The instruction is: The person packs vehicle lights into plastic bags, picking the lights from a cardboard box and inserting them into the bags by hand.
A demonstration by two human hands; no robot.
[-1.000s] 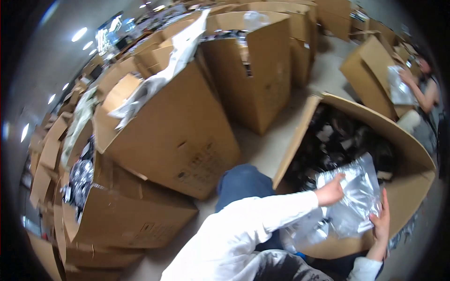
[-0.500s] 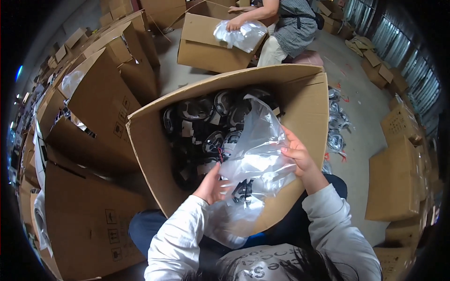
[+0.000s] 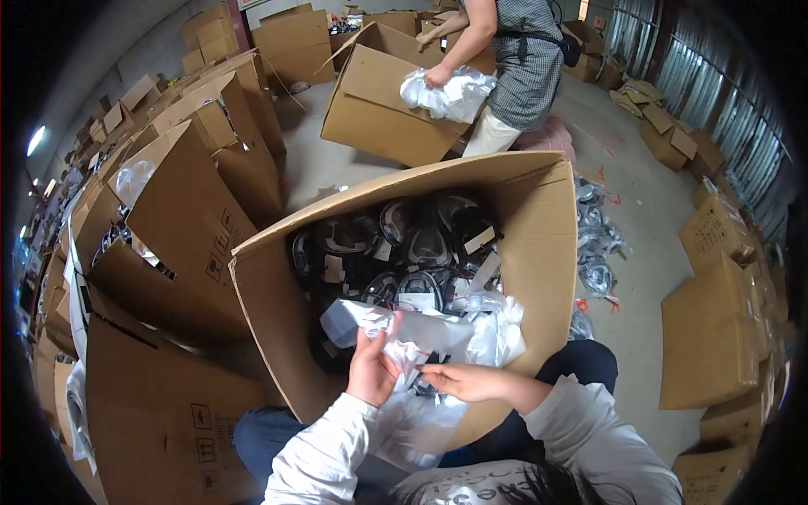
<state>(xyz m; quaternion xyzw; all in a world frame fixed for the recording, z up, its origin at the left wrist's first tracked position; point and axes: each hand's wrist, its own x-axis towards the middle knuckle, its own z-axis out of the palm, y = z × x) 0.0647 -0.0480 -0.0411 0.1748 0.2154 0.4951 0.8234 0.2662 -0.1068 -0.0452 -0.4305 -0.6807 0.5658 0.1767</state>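
A clear plastic bag (image 3: 450, 334) lies bunched over the near part of an open cardboard box (image 3: 539, 236) in front of me. My left hand (image 3: 374, 370), palm turned up, holds a gathered part of the bag between thumb and fingers. From the right, my right hand (image 3: 467, 383) reaches across, its fingers pressed together on the plastic close to my left hand. Its fingertips are partly hidden. Inside the box are several dark, glossy rounded parts (image 3: 427, 246) with clear covers and white labels. More crumpled plastic (image 3: 421, 421) hangs over the box's near side.
Tall cardboard boxes (image 3: 168, 227) line my left side. Ahead, a co-worker (image 3: 522, 76) holds white plastic over another open box (image 3: 370, 109). Clear-wrapped parts (image 3: 598, 227) with red ties lie on the floor at right, and cartons (image 3: 711, 328) stand farther right.
The bag, previously spread upright between my hands, is now lowered and bunched. My right hand has moved down and left toward my left hand. The co-worker stands more upright.
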